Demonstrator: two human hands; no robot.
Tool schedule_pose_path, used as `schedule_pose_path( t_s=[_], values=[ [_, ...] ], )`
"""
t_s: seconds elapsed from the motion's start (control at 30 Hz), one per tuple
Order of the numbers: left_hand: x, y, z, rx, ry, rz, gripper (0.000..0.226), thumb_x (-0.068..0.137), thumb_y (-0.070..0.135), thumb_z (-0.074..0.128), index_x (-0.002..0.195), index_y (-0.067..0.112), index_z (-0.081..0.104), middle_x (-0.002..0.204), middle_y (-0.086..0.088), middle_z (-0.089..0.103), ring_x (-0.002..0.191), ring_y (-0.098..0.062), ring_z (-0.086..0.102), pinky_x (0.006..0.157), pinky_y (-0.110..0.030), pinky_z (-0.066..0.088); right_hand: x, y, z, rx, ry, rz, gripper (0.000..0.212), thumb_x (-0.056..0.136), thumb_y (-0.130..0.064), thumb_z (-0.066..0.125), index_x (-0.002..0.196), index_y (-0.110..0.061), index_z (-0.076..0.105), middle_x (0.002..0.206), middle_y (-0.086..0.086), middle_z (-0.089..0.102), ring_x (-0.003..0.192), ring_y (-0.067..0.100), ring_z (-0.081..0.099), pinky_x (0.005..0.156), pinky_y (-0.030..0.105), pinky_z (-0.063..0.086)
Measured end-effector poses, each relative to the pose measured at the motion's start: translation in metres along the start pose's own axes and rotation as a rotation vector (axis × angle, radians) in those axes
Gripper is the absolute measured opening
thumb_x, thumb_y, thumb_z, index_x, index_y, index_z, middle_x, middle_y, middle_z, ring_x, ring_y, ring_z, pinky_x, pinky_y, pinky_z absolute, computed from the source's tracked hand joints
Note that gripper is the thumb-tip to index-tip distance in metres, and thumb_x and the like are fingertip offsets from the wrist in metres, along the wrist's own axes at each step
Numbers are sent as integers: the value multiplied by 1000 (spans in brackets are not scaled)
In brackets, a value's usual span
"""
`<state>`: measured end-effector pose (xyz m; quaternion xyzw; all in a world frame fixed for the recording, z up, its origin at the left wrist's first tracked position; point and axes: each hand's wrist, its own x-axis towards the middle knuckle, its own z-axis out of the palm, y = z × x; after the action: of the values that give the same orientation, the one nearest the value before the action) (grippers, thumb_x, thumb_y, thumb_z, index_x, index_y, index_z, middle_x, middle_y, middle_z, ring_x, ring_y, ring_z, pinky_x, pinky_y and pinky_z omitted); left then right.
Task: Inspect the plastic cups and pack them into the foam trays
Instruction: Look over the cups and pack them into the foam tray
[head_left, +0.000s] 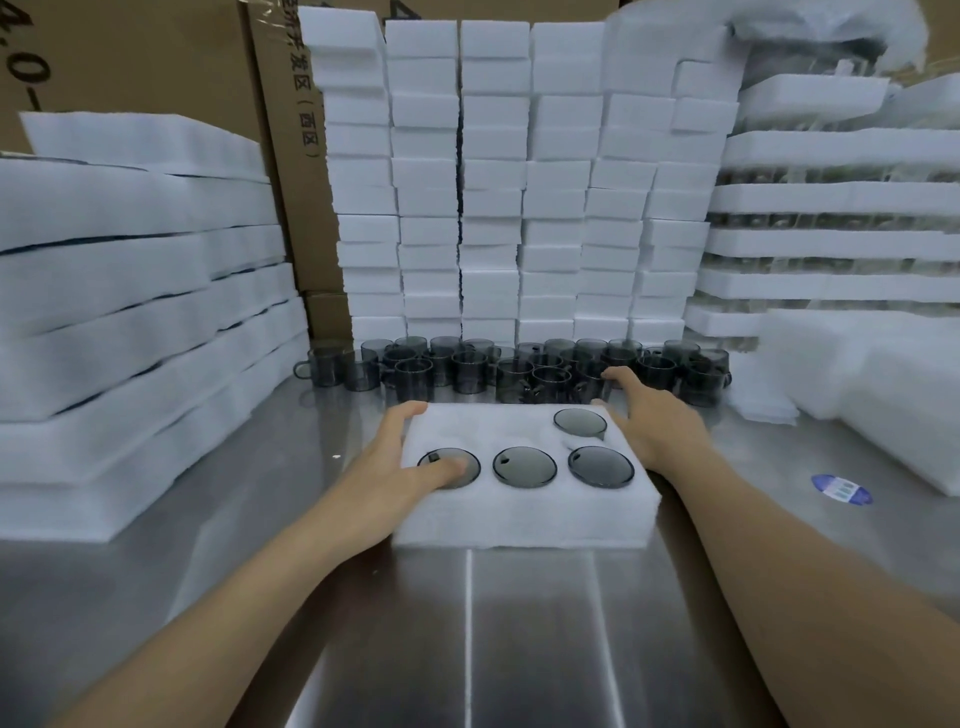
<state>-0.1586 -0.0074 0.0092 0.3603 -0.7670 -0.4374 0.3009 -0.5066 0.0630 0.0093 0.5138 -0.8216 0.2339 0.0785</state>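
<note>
1. Steel table (519, 623) boxed in by foam. Tall foam stacks (130, 312) run along the left edge and a wall of foam blocks (493, 182) stands at the back.
2. Left hand (395, 462) lies along the left side of the foam tray (519, 514). Its fingers are fairly straight and its thumb rests on the front-left cup (436, 457).
3. The tray sits mid-table. Four cups are seated: the whole front row, plus the back-right cup (580, 421). The other two back slots look empty, so I'd say this tray is two-thirds done.
4. Loose cups (467, 369) are still lined up behind the tray, so plenty are left to check.
5. Right hand (654, 415) is at the tray's far right corner. Its fingers are loosely spread and reach into that row, maybe touching a cup but not clamped on one.
6. Filled trays (831, 244) are stacked on the right and foam sheets (883, 389) crowd that edge. The only open room is the near table.
</note>
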Motion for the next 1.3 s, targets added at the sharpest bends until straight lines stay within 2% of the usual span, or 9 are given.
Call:
schedule_pose_path(
  t_s=[0.13, 0.27, 0.5, 0.57, 0.7, 0.9, 0.97, 1.07, 1.3],
  values=[
    [0, 3, -1, 14, 0, 5, 93, 60, 85, 71, 142, 66, 31, 163, 10, 43, 150, -18, 43, 127, -49, 32, -5, 3, -1, 43, 61, 8, 30, 103, -58, 50, 123, -37, 43, 79, -8, 59, 81, 24, 60, 68, 39, 50],
    [-3, 5, 0, 37, -5, 10, 100, 61, 86, 67, 149, 60, 29, 166, 10, 38, 153, -12, 32, 121, -40, 30, -12, 2, -4, 32, 95, 4, 22, 103, -47, 55, 113, -32, 43, 73, -7, 60, 69, 19, 58, 55, 33, 41],
    [-9, 9, -1, 69, 38, 24, 97, 69, 80, 69, 153, 50, 32, 154, 12, 45, 139, -14, 47, 114, -39, 40, -52, -5, -19, -13, 131, 70, 14, 106, -34, 53, 109, -23, 45, 86, 6, 66, 81, 33, 61, 64, 38, 45],
    [-10, 9, 1, 145, 148, 78, 80, 83, 65, 71, 153, 44, 38, 152, 6, 47, 137, -17, 51, 116, -45, 45, -74, -9, -27, -35, 196, 85, 14, 107, -34, 51, 108, -21, 46, 87, 8, 66, 79, 33, 58, 63, 39, 41],
    [-17, 16, 6, 459, 372, 302, 46, 98, 46, 63, 143, 41, 53, 144, 19, 48, 133, -10, 48, 101, -35, 43, -115, -19, -40, 94, 381, 101, 17, 106, -36, 58, 106, -21, 51, 85, 2, 69, 78, 33, 58, 62, 38, 38],
    [-30, 35, 17, 552, 452, 558, 48, 95, 45, 69, 141, 36, 58, 136, 19, 58, 125, -6, 50, 101, -41, 52, -125, -62, -83, 382, 558, -112, 13, 100, -30, 67, 100, -33, 55, 73, -19, 61, 71, 6, 59, 60, 31, 39],
    [-34, 42, 20, 531, 458, 600, 65, 92, 46, 74, 151, 37, 49, 139, 17, 57, 126, -6, 51, 101, -35, 51, -132, -87, -94, 392, 518, -270, 18, 97, -29, 72, 98, -35, 55, 69, -20, 61, 74, 2, 60, 59, 23, 41],
    [-40, 52, 22, 434, 435, 621, 83, 86, 55, 76, 158, 43, 36, 142, 20, 54, 130, -5, 52, 99, -26, 47, -144, -121, -97, 295, 315, -484, 18, 94, -33, 73, 98, -35, 56, 64, -17, 59, 63, 9, 59, 60, 33, 50],
    [-42, 51, 25, 398, 354, 660, 66, 77, 47, 76, 140, 35, 59, 128, 25, 63, 120, 1, 56, 95, -29, 53, -149, -126, -98, 224, 148, -549, 28, 87, -40, 80, 103, -32, 58, 63, -13, 57, 63, 8, 56, 65, 39, 53]
  ],
)
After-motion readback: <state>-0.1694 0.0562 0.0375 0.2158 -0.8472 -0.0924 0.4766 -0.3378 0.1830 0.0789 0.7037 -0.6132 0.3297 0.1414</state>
